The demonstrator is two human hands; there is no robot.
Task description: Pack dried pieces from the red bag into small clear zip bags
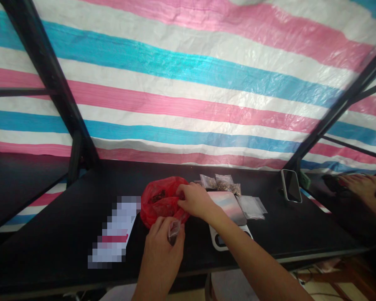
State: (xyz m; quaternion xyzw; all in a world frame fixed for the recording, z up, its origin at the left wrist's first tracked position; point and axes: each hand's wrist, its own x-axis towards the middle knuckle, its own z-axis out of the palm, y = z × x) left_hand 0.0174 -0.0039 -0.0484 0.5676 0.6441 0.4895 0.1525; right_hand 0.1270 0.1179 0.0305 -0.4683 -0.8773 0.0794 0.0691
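My left hand (164,238) is closed around a small clear plastic bag (174,229) with its mouth up; something dark shows low inside it. Just beyond is a red plastic bag (150,213), opened wide, with small dark reddish-brown pieces (159,195) in it. My right hand (194,200) has its fingers curled at the right side of the red bag's mouth, gripping the film; the fingertips are partly hidden. Under my right forearm stands a white kitchen scale (227,205) with a shiny metal plate, its display partly covered.
Behind the scale lie several small filled clear bags (222,182). Flat clear bags (252,207) are stacked to its right. A phone (291,186) leans near the right frame post. A blurred-out sheet (115,232) lies left. Another person's hand (362,184) is at far right.
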